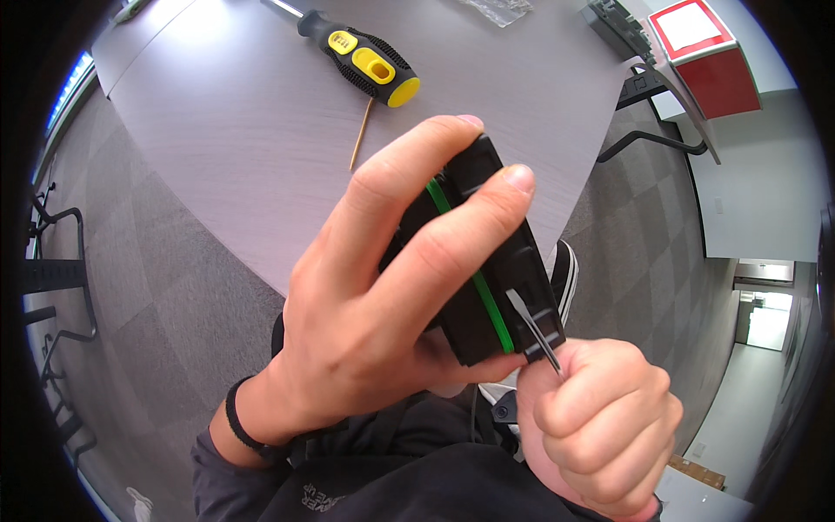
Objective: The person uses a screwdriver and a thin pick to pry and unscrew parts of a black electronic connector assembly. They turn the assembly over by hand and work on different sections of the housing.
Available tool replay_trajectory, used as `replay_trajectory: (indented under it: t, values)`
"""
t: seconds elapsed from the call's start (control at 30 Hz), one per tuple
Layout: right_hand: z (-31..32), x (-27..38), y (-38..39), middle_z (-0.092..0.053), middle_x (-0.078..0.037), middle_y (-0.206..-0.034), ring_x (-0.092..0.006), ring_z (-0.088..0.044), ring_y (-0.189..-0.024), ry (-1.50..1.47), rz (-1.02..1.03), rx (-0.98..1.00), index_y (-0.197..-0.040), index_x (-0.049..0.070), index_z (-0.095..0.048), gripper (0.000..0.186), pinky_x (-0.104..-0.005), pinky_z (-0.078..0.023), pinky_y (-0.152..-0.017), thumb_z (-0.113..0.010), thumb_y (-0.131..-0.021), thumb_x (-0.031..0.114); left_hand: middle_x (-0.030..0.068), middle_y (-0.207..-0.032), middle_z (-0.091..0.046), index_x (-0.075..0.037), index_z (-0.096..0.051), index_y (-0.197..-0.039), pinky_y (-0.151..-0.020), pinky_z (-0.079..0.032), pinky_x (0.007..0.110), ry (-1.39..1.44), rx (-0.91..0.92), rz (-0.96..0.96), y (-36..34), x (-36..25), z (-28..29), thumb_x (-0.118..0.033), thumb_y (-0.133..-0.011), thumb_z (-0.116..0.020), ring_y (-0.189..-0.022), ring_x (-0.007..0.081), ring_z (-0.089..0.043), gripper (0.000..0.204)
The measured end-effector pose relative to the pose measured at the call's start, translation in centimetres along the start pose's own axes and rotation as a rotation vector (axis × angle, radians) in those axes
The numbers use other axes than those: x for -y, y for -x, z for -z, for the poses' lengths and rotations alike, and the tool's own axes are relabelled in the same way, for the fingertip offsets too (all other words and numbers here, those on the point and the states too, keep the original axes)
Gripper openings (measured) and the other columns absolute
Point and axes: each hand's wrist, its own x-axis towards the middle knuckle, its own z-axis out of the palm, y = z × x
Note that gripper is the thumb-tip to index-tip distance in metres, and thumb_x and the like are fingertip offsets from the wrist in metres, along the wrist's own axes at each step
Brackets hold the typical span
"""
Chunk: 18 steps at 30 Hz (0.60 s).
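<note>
My left hand is wrapped round a black box-shaped plastic part with a bright green strip running along it. Two of its fingers lie across the top of the part, held above my lap near the table edge. In my closed right hand is a small flat-blade screwdriver; only its thin metal shaft and flat tip show, the handle being hidden in the fist. The tip lies over the near end of the black part; whether it touches, I cannot tell.
On the table lie a large black-and-yellow screwdriver, a thin wooden stick and a clear plastic bag. A red-and-white box and a dark grey part are at the far right. Black chair frames stand at the left.
</note>
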Motion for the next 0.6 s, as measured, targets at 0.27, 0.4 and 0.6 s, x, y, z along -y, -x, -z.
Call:
replay_trajectory:
  t: [0.27, 0.4, 0.6]
  values:
    - [-0.5, 1.0, 0.2, -0.026, 0.006, -0.040, -0.0050, -0.019, -0.032, 0.006, -0.075, -0.106, -0.046, 0.014, -0.026, 0.041, -0.0258, -0.010, -0.036, -0.041, -0.083, 0.005, 0.0223, -0.126, -0.046, -0.001, -0.055, -0.121, -0.080, -0.053, 0.036, 0.014, 0.050, 0.102, 0.9, -0.6, 0.5, -0.036, -0.056, -0.089, -0.095, 0.0269, -0.060, 0.082]
    - [1.3, 5.8, -2.6, -0.027, 0.008, -0.044, -0.0056, -0.021, -0.036, 0.075, 0.059, -0.087, -0.049, 0.015, -0.028, 0.038, -0.0243, -0.012, -0.039, -0.046, -0.083, 0.016, 0.0216, -0.127, -0.044, -0.003, -0.053, -0.123, -0.081, -0.053, 0.039, 0.071, 0.081, 0.111, -0.3, -1.5, 0.5, -0.031, -0.051, -0.092, -0.099, 0.0277, -0.058, 0.087]
    - [2.8, 6.5, -1.9, -0.029, 0.006, -0.047, -0.0055, -0.022, -0.038, 0.116, -0.172, -0.216, -0.054, 0.015, -0.029, 0.044, -0.0216, -0.014, -0.039, -0.052, -0.088, 0.030, 0.0224, -0.128, -0.043, -0.002, -0.052, -0.123, -0.083, -0.052, 0.039, 0.053, 0.087, 0.111, 0.3, -1.3, 1.1, -0.029, -0.050, -0.092, -0.103, 0.0286, -0.057, 0.087]
